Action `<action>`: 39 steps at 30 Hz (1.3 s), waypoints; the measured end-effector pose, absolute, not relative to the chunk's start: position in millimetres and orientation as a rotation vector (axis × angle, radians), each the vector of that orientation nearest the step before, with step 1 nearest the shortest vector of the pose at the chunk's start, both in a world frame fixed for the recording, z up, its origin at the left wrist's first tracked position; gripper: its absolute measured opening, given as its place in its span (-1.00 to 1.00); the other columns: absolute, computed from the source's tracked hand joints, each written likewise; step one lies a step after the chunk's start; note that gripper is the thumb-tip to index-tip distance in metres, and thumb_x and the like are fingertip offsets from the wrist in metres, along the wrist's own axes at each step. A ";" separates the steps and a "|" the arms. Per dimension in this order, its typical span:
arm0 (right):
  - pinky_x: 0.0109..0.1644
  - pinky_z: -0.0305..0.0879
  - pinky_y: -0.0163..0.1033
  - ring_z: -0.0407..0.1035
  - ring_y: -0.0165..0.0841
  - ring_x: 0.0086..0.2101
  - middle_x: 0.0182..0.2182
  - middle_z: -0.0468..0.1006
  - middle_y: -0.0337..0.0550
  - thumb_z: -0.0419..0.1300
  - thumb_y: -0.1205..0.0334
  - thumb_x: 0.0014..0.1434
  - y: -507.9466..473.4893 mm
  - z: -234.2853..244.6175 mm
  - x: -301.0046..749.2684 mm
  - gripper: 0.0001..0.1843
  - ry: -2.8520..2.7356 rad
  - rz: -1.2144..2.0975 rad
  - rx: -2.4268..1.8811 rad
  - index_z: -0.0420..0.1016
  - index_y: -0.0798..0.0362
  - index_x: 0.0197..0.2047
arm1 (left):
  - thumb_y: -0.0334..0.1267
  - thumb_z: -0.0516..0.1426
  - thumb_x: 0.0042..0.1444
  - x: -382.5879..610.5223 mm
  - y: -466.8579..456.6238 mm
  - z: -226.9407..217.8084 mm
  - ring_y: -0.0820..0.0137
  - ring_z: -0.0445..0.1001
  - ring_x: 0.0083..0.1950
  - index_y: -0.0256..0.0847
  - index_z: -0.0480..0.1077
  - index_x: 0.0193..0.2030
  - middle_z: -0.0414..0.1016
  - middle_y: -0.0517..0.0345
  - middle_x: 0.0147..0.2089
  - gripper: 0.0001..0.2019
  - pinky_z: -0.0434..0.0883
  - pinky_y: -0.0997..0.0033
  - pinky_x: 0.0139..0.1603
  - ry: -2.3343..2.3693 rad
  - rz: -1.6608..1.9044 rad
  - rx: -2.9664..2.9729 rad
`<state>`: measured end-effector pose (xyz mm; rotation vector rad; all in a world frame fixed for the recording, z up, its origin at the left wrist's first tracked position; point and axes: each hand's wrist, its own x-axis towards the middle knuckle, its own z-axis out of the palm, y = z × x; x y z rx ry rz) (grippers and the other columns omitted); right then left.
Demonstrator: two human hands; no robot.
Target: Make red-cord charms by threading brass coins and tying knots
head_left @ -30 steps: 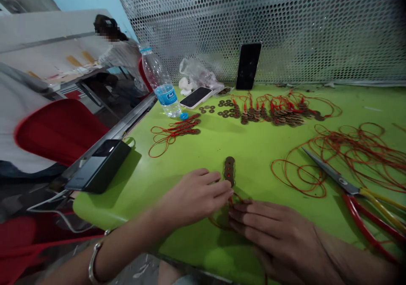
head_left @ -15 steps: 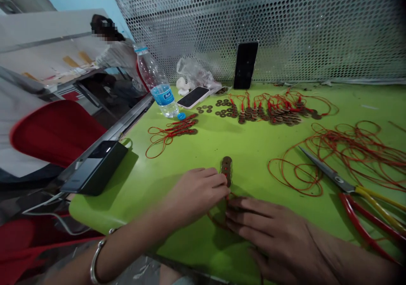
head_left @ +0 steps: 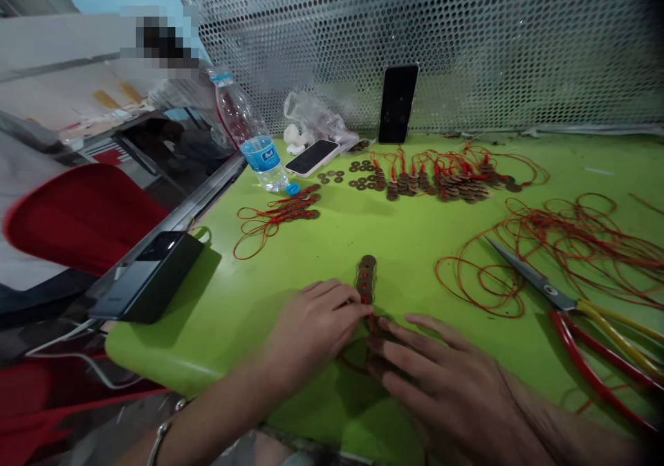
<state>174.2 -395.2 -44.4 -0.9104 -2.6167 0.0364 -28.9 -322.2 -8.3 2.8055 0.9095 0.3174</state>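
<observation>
A column of overlapping brown coins with square holes (head_left: 366, 276) lies on the green table, red cord (head_left: 371, 322) threaded through it. At its near end my left hand (head_left: 324, 321) is closed, thumb and fingertips pinching the cord against the lowest coins. My right hand (head_left: 440, 376) is just below and to the right, its nearer fingertips bent onto the trailing cord and its far finger lifted apart. The right thumb and the exact grip are hidden under the hand. A thin loop of cord hangs between both hands.
Scissors (head_left: 552, 292) and tangled red cord (head_left: 575, 245) lie right. Finished coin strings (head_left: 461, 182) and loose coins (head_left: 366, 175) are behind, more strings (head_left: 295, 207) left. Around stand a water bottle (head_left: 262, 155), phones (head_left: 398, 103) and a dark box (head_left: 150, 272). A person (head_left: 181, 99) sits beyond.
The fingers of my right hand have spread, with the far one lifting away. My left hand has shifted slightly toward me along the cord, showing more coins. The view has tilted slightly.
</observation>
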 end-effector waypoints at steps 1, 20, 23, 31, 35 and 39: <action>0.15 0.11 -0.06 0.23 -0.25 0.04 -0.08 0.45 -0.17 0.08 0.13 0.13 -394.3 -43.5 174.9 -0.72 -2.626 0.053 -0.919 0.40 -0.05 -0.08 | -0.29 0.04 0.20 -28.9 -322.9 -8.6 0.44 0.39 -0.22 -0.15 0.42 -0.12 0.46 0.16 -0.26 -0.82 0.37 0.42 -0.21 0.924 0.321 2.800; 0.12 0.14 -0.14 0.24 -0.29 0.00 -0.09 0.45 -0.14 0.07 0.22 0.11 -388.8 -35.9 178.1 -0.71 -2.676 0.099 -0.899 0.41 -0.03 -0.08 | -0.35 0.09 0.11 -21.5 -327.1 -5.6 0.41 0.32 -0.33 -0.24 0.35 -0.39 0.40 0.18 -0.39 -0.92 0.28 0.41 -0.30 1.189 0.266 2.639; 0.11 0.14 -0.16 0.24 -0.30 0.00 -0.06 0.44 -0.19 0.07 0.22 0.11 -388.7 -35.0 178.6 -0.70 -2.669 0.104 -0.896 0.40 -0.05 -0.06 | -0.38 0.10 0.08 -21.7 -326.9 -5.6 0.41 0.31 -0.35 -0.24 0.34 -0.40 0.39 0.19 -0.39 -0.94 0.27 0.40 -0.31 1.198 0.230 2.638; 0.09 0.16 -0.17 0.26 -0.29 -0.01 -0.15 0.47 -0.13 0.08 0.23 0.10 -389.4 -36.9 178.7 -0.77 -2.696 0.100 -0.898 0.43 -0.03 -0.15 | -0.33 0.05 0.17 -26.3 -329.5 -5.4 0.40 0.35 -0.26 -0.21 0.37 -0.26 0.44 0.18 -0.29 -0.92 0.30 0.39 -0.24 1.036 0.258 2.797; 0.08 0.17 -0.17 0.29 -0.30 -0.04 -0.19 0.48 -0.15 0.07 0.25 0.11 -389.7 -35.7 176.0 -0.82 -2.665 0.091 -0.917 0.45 -0.04 -0.21 | -0.39 0.00 0.21 -30.5 -331.8 -0.1 0.40 0.37 -0.22 -0.26 0.36 -0.17 0.45 0.12 -0.25 -0.86 0.32 0.37 -0.23 0.715 0.252 3.120; 0.05 0.18 -0.18 0.31 -0.32 -0.07 -0.20 0.49 -0.16 0.07 0.29 0.10 -388.1 -34.1 174.8 -0.80 -2.647 0.088 -0.927 0.46 -0.04 -0.22 | -0.45 -0.03 0.20 -29.6 -330.6 7.1 0.38 0.37 -0.26 -0.31 0.38 -0.22 0.45 0.10 -0.30 -0.83 0.31 0.37 -0.31 0.563 0.230 3.328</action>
